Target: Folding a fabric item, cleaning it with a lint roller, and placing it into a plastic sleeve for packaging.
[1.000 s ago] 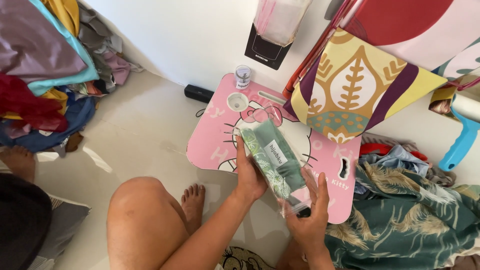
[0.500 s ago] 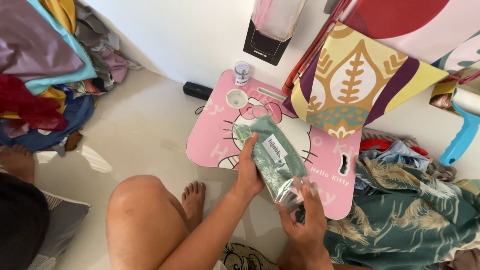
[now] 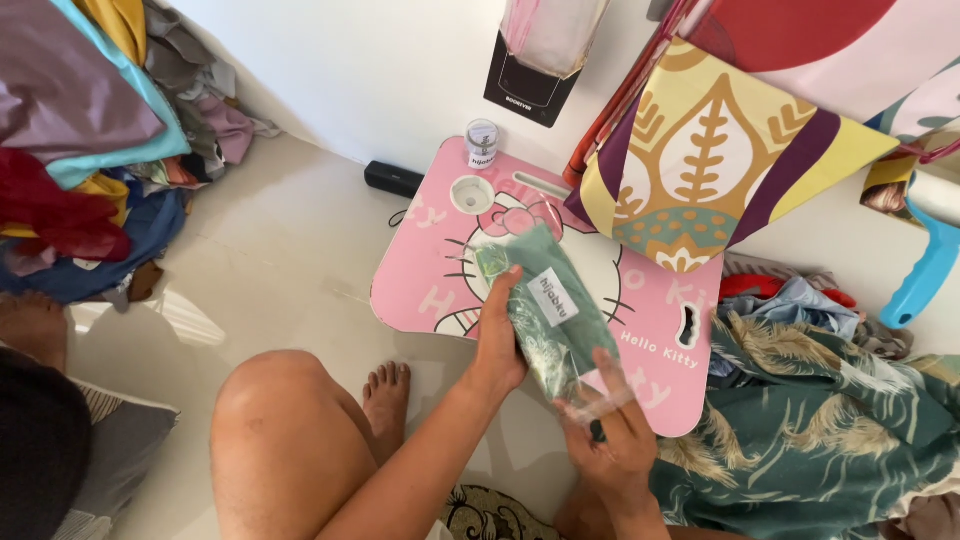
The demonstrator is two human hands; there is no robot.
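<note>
Low pink lap table (image 3: 420,290) on a pale glossy floor (image 3: 270,250), cartoon cat face printed on top. Small round tape roll (image 3: 482,143) upright at its far edge; white round cup recess (image 3: 471,194) just beside. Black rectangular box (image 3: 393,179) against the wall behind, trailing a cord. Heaped cloth (image 3: 90,130) in purple, red, teal and yellow far left; leaf-patterned green fabric (image 3: 830,440) crumpled at right; bold yellow-and-maroon printed cloth (image 3: 715,160) hanging over the table's far right corner. Bare knee (image 3: 285,420) and foot (image 3: 385,395) crowding the near edge.

Held over the table: folded green cloth in a clear plastic bag (image 3: 550,315), soft, slightly crinkled, white label on top. Left hand (image 3: 500,335) gripping its near long side, fingers curled over. Right hand (image 3: 615,435) closed on the loose transparent end, possibly pinching the flap, though glare blurs it.
</note>
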